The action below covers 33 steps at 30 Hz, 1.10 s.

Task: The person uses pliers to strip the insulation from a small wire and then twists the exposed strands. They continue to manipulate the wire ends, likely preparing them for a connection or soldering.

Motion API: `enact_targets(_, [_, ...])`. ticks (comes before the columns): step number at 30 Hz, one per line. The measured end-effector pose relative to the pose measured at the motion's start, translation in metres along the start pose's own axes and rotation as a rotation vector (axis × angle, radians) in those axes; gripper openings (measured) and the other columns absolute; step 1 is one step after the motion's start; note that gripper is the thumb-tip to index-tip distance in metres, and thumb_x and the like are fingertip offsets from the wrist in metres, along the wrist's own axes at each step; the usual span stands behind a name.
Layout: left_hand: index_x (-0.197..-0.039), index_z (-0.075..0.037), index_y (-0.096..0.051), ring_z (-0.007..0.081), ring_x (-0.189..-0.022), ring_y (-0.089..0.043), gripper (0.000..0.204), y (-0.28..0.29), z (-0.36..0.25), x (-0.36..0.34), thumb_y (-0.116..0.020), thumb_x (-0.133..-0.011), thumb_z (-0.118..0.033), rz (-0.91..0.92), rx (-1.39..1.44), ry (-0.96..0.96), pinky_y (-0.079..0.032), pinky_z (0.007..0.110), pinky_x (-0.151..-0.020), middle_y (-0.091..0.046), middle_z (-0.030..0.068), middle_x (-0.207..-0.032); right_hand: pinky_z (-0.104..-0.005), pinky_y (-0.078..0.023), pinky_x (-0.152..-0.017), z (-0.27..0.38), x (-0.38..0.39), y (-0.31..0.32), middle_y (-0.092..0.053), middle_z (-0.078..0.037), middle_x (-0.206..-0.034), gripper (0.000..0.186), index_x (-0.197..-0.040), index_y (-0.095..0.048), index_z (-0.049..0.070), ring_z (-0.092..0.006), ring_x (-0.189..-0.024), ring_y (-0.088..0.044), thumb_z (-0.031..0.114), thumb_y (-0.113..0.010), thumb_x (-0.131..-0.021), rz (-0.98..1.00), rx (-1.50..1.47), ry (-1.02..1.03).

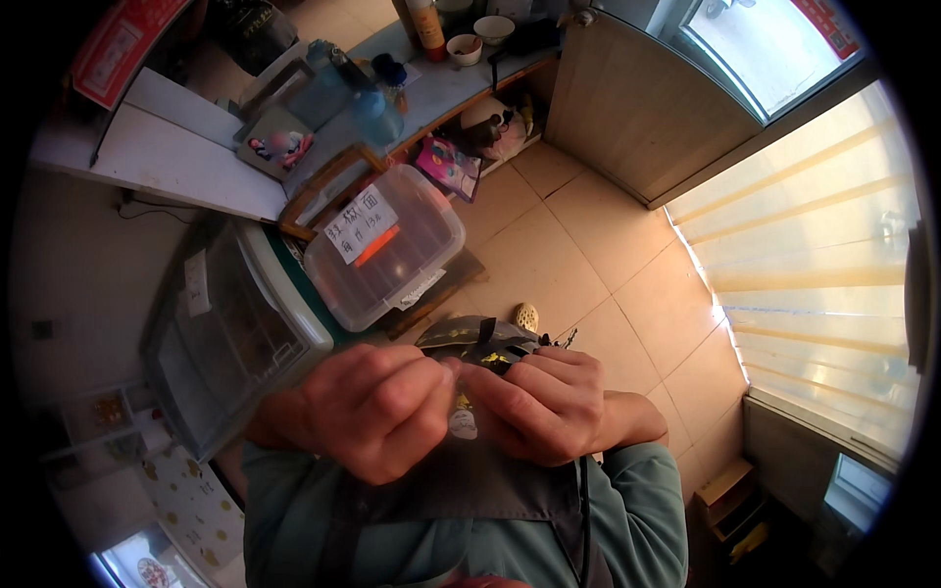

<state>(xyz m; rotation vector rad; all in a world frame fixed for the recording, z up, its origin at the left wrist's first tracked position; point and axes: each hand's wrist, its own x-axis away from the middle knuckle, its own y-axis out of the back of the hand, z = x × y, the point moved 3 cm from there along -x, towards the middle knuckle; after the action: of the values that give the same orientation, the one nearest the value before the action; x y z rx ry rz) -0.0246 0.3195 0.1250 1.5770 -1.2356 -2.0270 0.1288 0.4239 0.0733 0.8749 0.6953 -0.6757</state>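
Both hands are raised close together before my chest, over the dark apron [441, 488] I wear. My left hand [377, 407] is curled closed, thumb and forefinger pressed together at its inner side. Its fingertips meet those of my right hand [544, 407], which is closed in the same pinching way. Whatever lies between the fingertips is too small or hidden to make out. Past the knuckles, the lower apron shows dark with yellow print. The tip of a pale, holed shoe [526, 316] shows on the floor beyond.
A lidded clear plastic box [421, 230] with a paper label stands on a wooden chair [304, 196] ahead left. Left of it is a glass-topped freezer [225, 333]. A counter [333, 162] holds a blue spray bottle [377, 116] and bowls [493, 29]. Pale curtain strips [804, 255] hang right.
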Motion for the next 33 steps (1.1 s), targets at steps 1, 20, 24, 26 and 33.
enact_targets(1, [-0.088, 0.000, -0.068, 0.0176, -0.074, -0.064, 0.012, 0.000, -0.001, 0.000, -0.077, -0.080, 0.001, -0.003, -0.007, -0.005, -0.049, 0.025, -0.056, -0.062, 0.0062, -0.091, -0.0276, -0.039, -0.045, 0.000, 0.000, 0.000, -0.049, 0.001, -0.066, 0.034, -0.107, -0.070, -0.006, -0.0114, -0.049, -0.050, 0.002, -0.075, -0.074, 0.004, -0.004, -0.002])
enact_targets(20, [-0.087, 0.001, -0.070, 0.0187, -0.076, -0.064, 0.016, 0.008, -0.011, -0.002, -0.081, -0.077, 0.003, 0.058, 0.020, -0.019, -0.051, 0.026, -0.056, -0.062, 0.0083, -0.095, -0.0297, -0.043, -0.045, -0.010, 0.004, 0.011, -0.053, 0.000, -0.065, 0.033, -0.105, -0.069, -0.004, -0.0134, -0.049, -0.055, -0.004, -0.076, -0.073, 0.044, 0.105, -0.116])
enact_targets(24, [-0.088, 0.001, -0.070, 0.0188, -0.077, -0.065, 0.019, 0.009, -0.012, 0.000, -0.083, -0.075, 0.004, 0.077, 0.001, -0.009, -0.051, 0.026, -0.057, -0.062, 0.0083, -0.094, -0.0299, -0.042, -0.045, 0.008, 0.000, 0.018, -0.051, 0.000, -0.066, 0.033, -0.106, -0.070, -0.003, -0.0130, -0.050, -0.054, -0.001, -0.077, -0.074, 0.076, 0.021, -0.058])
enact_targets(26, [-0.088, 0.001, -0.070, 0.0187, -0.076, -0.065, 0.018, 0.008, -0.011, -0.001, -0.083, -0.075, 0.004, 0.071, -0.006, -0.023, -0.052, 0.026, -0.057, -0.062, 0.0083, -0.094, -0.0302, -0.042, -0.046, 0.010, 0.000, 0.017, -0.050, 0.000, -0.067, 0.034, -0.107, -0.069, -0.003, -0.0131, -0.051, -0.053, 0.003, -0.077, -0.074, 0.071, 0.012, -0.049])
enact_targets(33, [-0.094, 0.001, -0.070, 0.0193, -0.078, -0.067, 0.020, 0.007, -0.010, 0.002, -0.081, -0.078, 0.003, 0.056, 0.090, 0.012, -0.053, 0.026, -0.058, -0.062, 0.0087, -0.098, -0.0311, -0.043, -0.046, 0.006, -0.001, 0.013, -0.054, -0.002, -0.067, 0.029, -0.103, -0.069, -0.001, -0.0155, -0.051, -0.056, 0.002, -0.078, -0.075, 0.056, 0.025, -0.096])
